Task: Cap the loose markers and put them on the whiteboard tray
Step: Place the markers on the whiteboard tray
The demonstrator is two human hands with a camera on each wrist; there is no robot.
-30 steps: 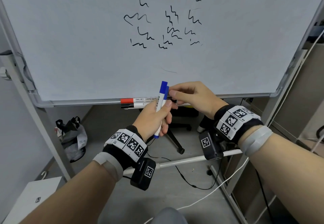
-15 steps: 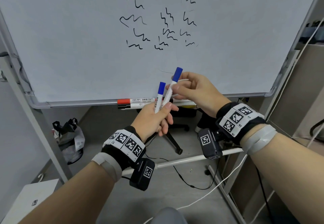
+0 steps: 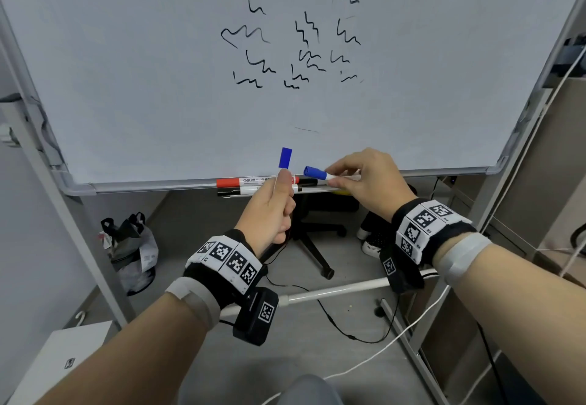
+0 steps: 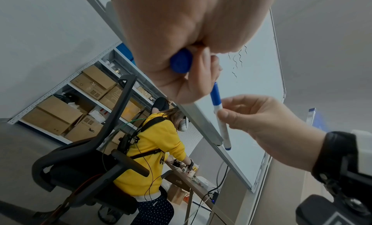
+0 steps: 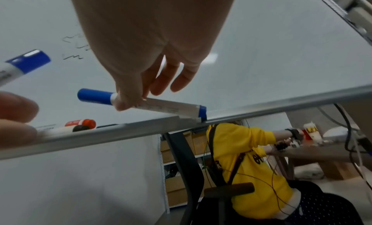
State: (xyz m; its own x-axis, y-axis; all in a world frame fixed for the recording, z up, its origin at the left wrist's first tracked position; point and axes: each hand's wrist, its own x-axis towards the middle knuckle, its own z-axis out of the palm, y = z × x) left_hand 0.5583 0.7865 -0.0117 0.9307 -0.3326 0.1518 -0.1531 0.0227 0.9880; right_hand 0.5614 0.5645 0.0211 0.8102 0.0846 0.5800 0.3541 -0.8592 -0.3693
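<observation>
My left hand [image 3: 283,182] grips a capped blue marker [image 3: 285,158] upright in front of the whiteboard's lower edge; its blue end [image 4: 181,63] pokes out of the fist. To its right, my right hand [image 3: 331,179] pinches a second capped blue marker [image 3: 314,172] between thumb and fingertips. This marker [image 5: 161,107] lies nearly level, cap to the left, and its tail end touches the whiteboard tray [image 5: 141,129]. On the tray [image 3: 158,185] lie a red marker [image 3: 250,181] and a black marker [image 3: 253,189], both capped.
The whiteboard [image 3: 158,87] carries black scribbles. Under it are the stand's legs, a white crossbar [image 3: 333,292], cables, an office chair base [image 3: 314,255] and a bag [image 3: 130,252]. Behind the board a person in a yellow hoodie [image 5: 251,164] works at a desk.
My right hand has pulled one of the two blue markers out of my left hand, turned it level and lowered it to the tray. The left hand keeps the other marker upright.
</observation>
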